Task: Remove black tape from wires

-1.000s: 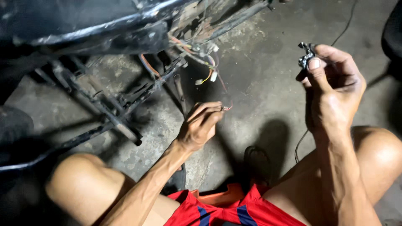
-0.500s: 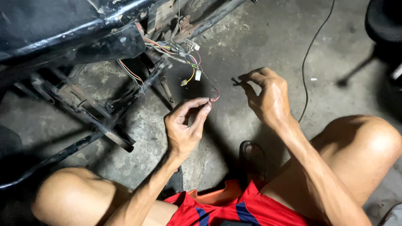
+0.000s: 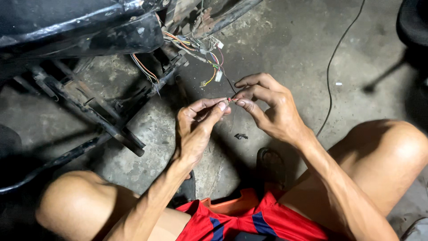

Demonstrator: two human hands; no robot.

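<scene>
— Right, what do you have closest to the camera?

— Nearest me I see my red shorts with blue stripes (image 3: 249,223) and both bare knees, one at each side. My forearms run up from there to the middle of the view.

— And the hands?

— My left hand (image 3: 196,127) and my right hand (image 3: 267,109) meet fingertip to fingertip. Each one is pinched narrow, thumb against forefinger, on the bare end of a thin red wire (image 3: 232,99), which sits right between them, held clear of the concrete floor (image 3: 285,44). I cannot tell whether it is one strand or two.

— Anything under them?

— A small dark part (image 3: 240,136) lies on the floor just below my right hand, touching neither hand. A dark sandal (image 3: 269,165) sits near it, closer to me.

— Further out?

— The wire leads up to a bundle of coloured wires with white connectors (image 3: 209,58), hanging from the black frame of a machine (image 3: 89,31) at the upper left. A thin black cable (image 3: 332,67) snakes across the floor to the right, well apart from my hands.
</scene>
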